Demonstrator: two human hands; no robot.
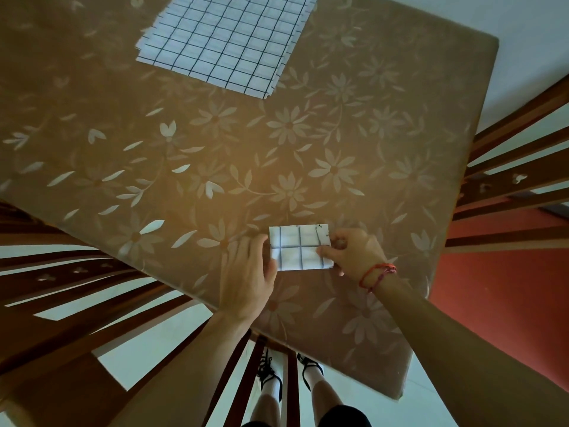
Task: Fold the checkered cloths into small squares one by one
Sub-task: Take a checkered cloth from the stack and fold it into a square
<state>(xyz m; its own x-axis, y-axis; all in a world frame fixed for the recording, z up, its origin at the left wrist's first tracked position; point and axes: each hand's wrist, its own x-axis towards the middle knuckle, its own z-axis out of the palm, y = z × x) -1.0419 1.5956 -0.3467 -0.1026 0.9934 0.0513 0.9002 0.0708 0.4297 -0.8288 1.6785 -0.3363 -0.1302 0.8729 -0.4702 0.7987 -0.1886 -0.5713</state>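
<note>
A small folded checkered cloth, white with dark grid lines, lies near the table's front edge. My left hand rests flat beside it, its fingertips touching the cloth's left edge. My right hand, with a red string bracelet at the wrist, pinches the cloth's right edge between thumb and fingers. A stack of flat, unfolded checkered cloths sits at the far side of the table, partly cut off by the top of the view.
The table wears a brown cover with pale flowers. Wooden chairs stand at the left and right. A red mat lies on the floor at right. The person's legs and shoes show below the table edge.
</note>
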